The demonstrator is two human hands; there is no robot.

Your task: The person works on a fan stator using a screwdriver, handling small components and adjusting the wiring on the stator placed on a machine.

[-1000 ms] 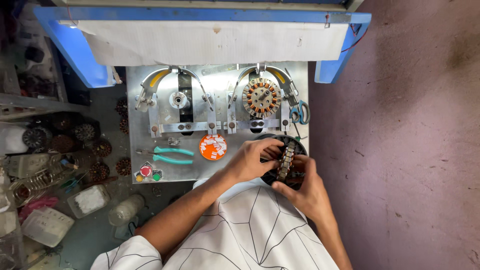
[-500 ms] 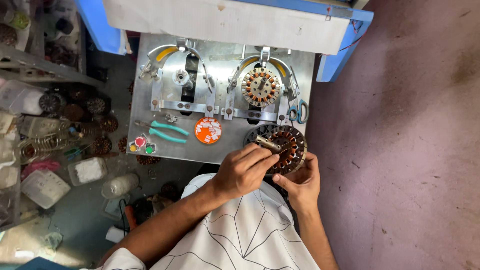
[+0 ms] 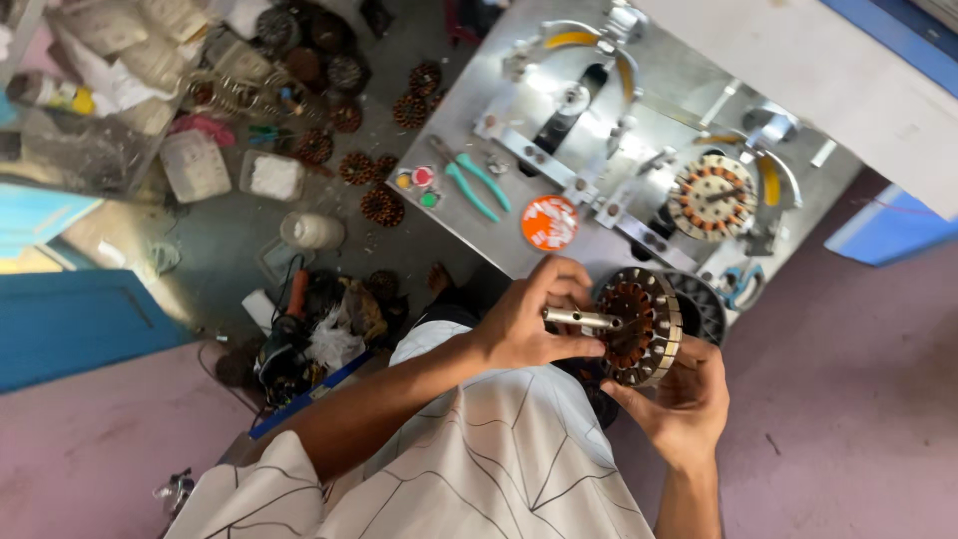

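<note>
2 hands (image 3: 529,324); 1 held stator (image 3: 639,324); 1 pliers (image 3: 469,180); 1 orange disc (image 3: 549,223).

1. The far end of the metal shaft (image 3: 584,318) disappears inside the left hand (image 3: 534,324), so its full length cannot be told.
2. The right hand (image 3: 679,399) covers the lower rim of the wound stator (image 3: 639,324).
3. A dark ribbed disc (image 3: 704,304) just behind the stator is mostly hidden by it.
4. Above the hands, the white panel (image 3: 848,90) runs off the picture's top and right edges.
5. Far left of the hands, the clutter in the bins (image 3: 90,90) is too small to identify.
</note>
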